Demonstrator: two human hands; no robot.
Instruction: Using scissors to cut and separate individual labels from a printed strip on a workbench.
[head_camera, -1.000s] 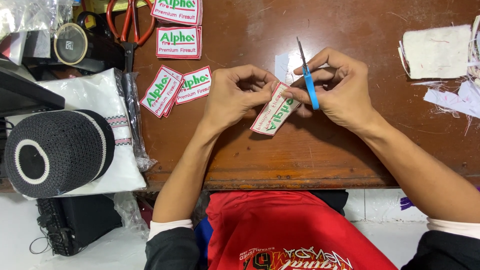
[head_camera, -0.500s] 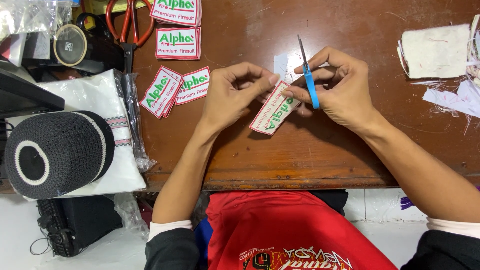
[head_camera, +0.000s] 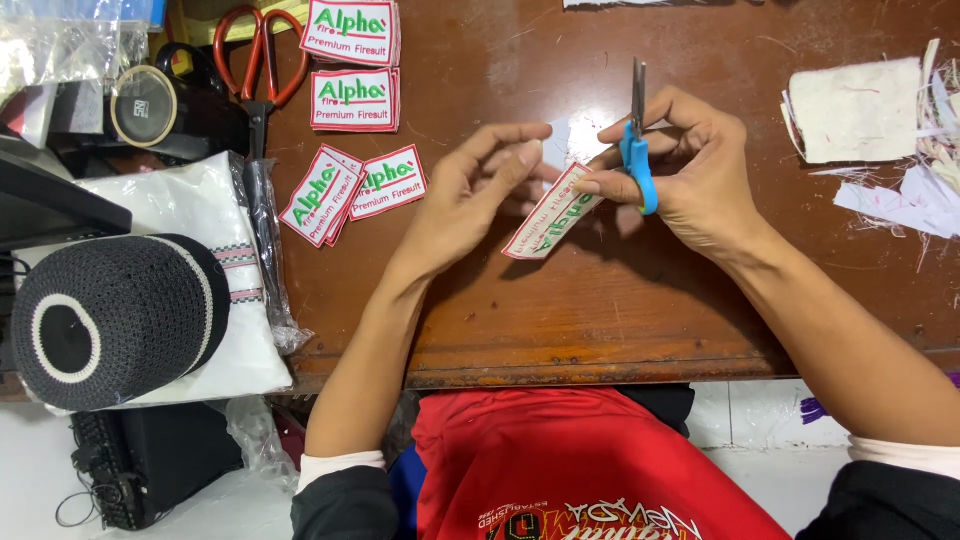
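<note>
Over a brown wooden table (head_camera: 600, 310), both hands meet on a white embroidered patch (head_camera: 550, 215) with a red border and green lettering. My left hand (head_camera: 470, 195) pinches the patch's upper edge, and its fingers also touch a small white scrap (head_camera: 565, 140). My right hand (head_camera: 685, 165) holds a small blue-handled thread snipper (head_camera: 637, 135), blades pointing away from me, while its fingertips touch the patch's right end. The patch hangs tilted, just above the tabletop.
More patches of the same kind lie at the left: two loose ones (head_camera: 350, 190) and two stacks (head_camera: 352, 65). Red-handled scissors (head_camera: 258, 60) lie at the far left. A black knitted cap (head_camera: 110, 320) rests on a bagged white cloth (head_camera: 200, 220). White fabric scraps (head_camera: 880, 130) sit right.
Hardly anything differs; the hands stay together on the patch, with only slight shifts of the fingers and snipper.
</note>
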